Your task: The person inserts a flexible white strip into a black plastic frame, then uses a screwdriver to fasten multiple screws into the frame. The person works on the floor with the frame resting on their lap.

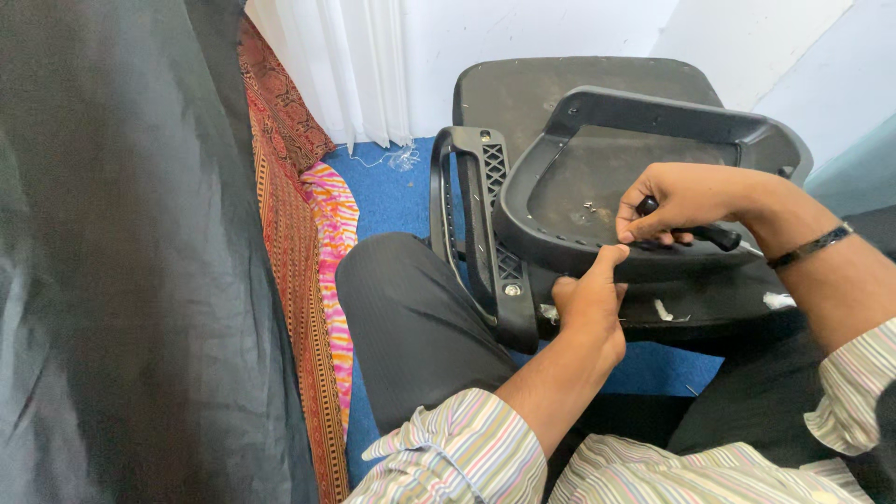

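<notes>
Left hand point(588, 308): I see thumb and forefinger pressed together at the lower rim of the black plastic frame point(653, 117), pinching something too small to tell; other fingers curled under.
Right hand point(677, 201): fingers wrapped tight round a black screwdriver handle point(705, 233), fist closed, just above the left fingertips.
Screwdriver tip: hidden behind the fingers, can't tell what it meets.
Chair seat point(532, 89): upside down, dark underside facing me, lying past both hands on the blue carpet point(392, 191).
Armrest point(481, 233): black, ribbed, left of the left fingers, leaning on my knee point(411, 317).
Loose screws point(590, 207): small, shiny, lying in the frame's hollow just left of the right knuckles.
Risk: I'd judge the tip could slip off the fastener, since the pinching fingers sit right below it; they'd take the jab.
Risk two: tilting the frame could roll the loose screws out onto the carpet.
Side: patterned cloth point(299, 233) and dark fabric point(121, 261) far left of the hands.
</notes>
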